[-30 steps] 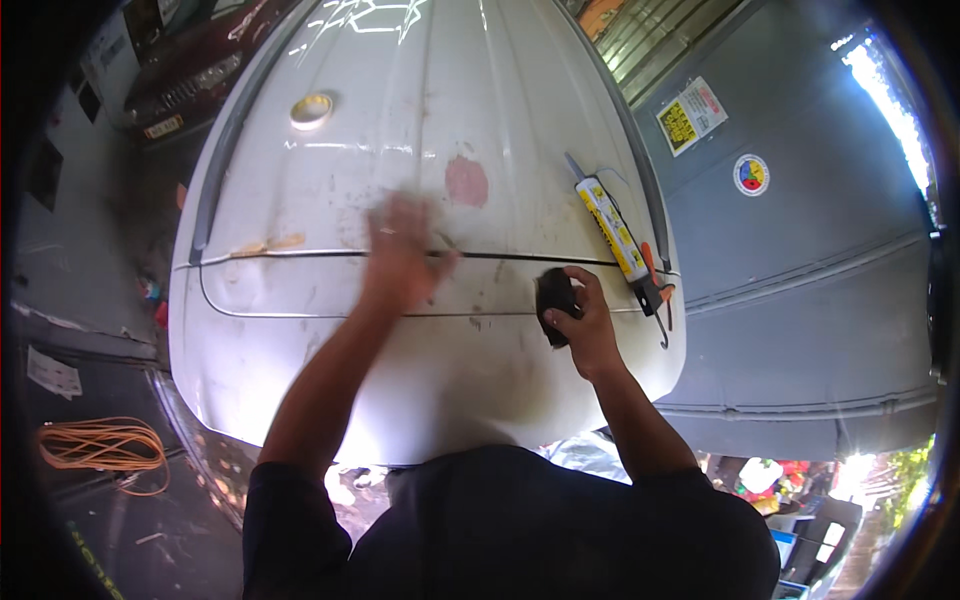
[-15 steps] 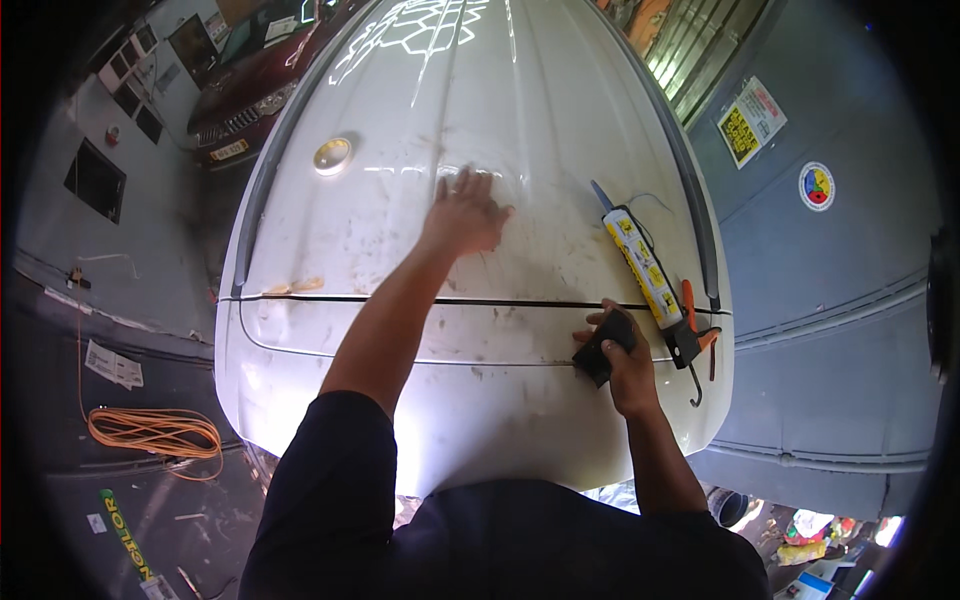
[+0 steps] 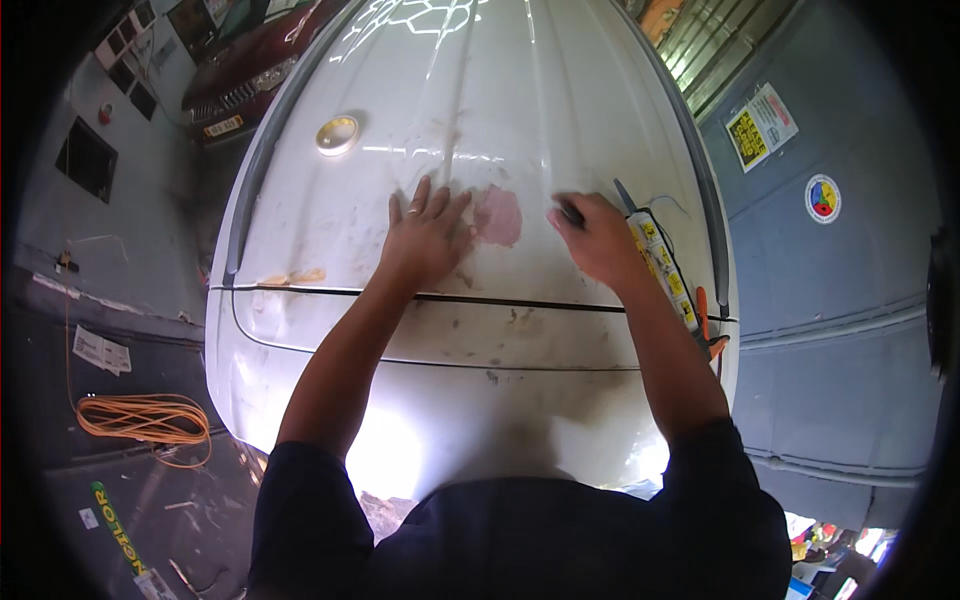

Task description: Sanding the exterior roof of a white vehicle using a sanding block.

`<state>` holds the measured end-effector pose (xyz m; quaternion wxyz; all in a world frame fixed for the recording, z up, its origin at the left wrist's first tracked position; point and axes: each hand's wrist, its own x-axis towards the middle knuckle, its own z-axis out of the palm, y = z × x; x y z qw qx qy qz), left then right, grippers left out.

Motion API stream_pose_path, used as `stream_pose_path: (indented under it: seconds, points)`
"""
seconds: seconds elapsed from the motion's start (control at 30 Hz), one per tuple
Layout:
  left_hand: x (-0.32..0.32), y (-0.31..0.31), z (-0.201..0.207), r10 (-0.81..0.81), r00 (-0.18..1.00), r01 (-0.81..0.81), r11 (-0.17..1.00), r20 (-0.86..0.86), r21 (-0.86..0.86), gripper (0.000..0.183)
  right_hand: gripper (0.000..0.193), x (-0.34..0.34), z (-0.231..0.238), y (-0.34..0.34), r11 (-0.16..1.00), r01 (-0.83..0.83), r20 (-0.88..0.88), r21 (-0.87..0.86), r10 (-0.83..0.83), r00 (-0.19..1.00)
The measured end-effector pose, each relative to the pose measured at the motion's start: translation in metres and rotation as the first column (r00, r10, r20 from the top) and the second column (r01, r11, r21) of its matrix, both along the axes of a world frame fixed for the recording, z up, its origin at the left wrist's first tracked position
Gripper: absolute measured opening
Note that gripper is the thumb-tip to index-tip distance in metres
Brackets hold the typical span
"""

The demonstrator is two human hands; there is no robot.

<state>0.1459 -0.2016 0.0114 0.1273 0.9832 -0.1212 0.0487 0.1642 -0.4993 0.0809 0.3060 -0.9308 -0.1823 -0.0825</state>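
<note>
My left hand [image 3: 428,238] lies flat on the dusty white vehicle roof [image 3: 540,120], fingers spread, with a ring on one finger. Just right of its fingertips is a pinkish patch [image 3: 498,216] on the paint. On the patch's other side my right hand [image 3: 598,238] is closed around a black block [image 3: 572,211], mostly hidden by the fingers. Close beyond that hand lies a caulking gun [image 3: 664,266] with a yellow and white cartridge and orange handle, partly covered by my right forearm. A roll of masking tape [image 3: 337,135] rests on the roof, farther left.
Dark rails [image 3: 690,140] run along both roof sides, and a dark seam crosses the near end. A grey wall [image 3: 830,280] with stickers stands at right. Coiled orange cord [image 3: 145,418] lies at left, with a dark red vehicle [image 3: 255,80] at far left.
My right hand has carried the black block forward from the near panel onto the roof. My left hand has shifted slightly left and nearer, uncovering the pinkish patch.
</note>
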Motion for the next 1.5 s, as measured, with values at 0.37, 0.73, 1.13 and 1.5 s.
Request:
stream_pose_path:
  seconds: [0.37,0.73,1.13,1.5]
  points:
    - [-0.029,0.012,-0.012,0.126,0.992,-0.122,0.987,0.030,-0.103,0.073,0.020,0.130,-0.016,0.115,0.810,0.074,0.180,-0.581,0.039,0.983]
    - [-0.028,0.023,-0.019,0.122,0.990,-0.097,0.954,0.071,-0.283,0.071,0.052,0.049,-0.045,0.145,0.524,-0.032,0.119,-0.851,0.252,0.960]
    - [-0.030,0.018,-0.031,0.164,0.972,-0.088,0.919,0.169,-0.386,0.070,0.061,0.076,-0.041,0.145,0.390,0.015,0.083,-0.921,0.160,0.984]
    - [-0.026,0.022,-0.032,0.176,0.971,-0.101,0.918,0.165,-0.384,0.074,0.062,0.086,-0.033,0.160,0.308,0.052,0.090,-0.950,0.111,0.990]
